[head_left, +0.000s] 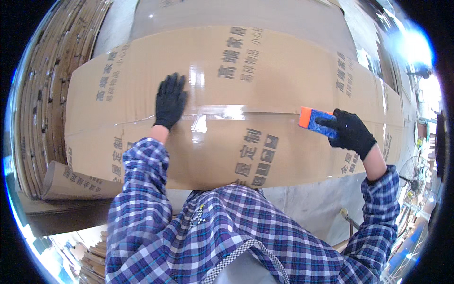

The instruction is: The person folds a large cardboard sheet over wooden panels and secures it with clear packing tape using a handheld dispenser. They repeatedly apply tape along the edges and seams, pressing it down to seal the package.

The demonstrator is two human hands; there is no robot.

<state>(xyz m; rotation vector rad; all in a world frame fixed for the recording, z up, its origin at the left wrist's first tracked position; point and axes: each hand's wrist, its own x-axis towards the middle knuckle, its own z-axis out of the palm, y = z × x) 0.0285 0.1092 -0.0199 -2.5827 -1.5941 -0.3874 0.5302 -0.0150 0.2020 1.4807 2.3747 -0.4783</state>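
Note:
A large flat cardboard carton (276,96) with dark printing lies before me, a shiny strip of clear tape (227,112) running along its middle seam. In a black glove, my left hand (171,99) rests palm down on the carton, beside a glossy taped patch, and holds nothing. My right hand (349,131), gloved in black too, grips a blue and orange block-like tool (317,122) at the right part of the seam. The tool's exact kind cannot be told. Its orange end points left, close to the tape. The glove hides part of the tool.
Stacked cardboard sheets (53,88) stand along the left, with a curled printed cardboard flap (81,183) at their near end. More cardboard lies at the lower left. To the right are a standing fan (411,177) and a bright lamp (413,46). A metal pipe (351,222) is near my right arm.

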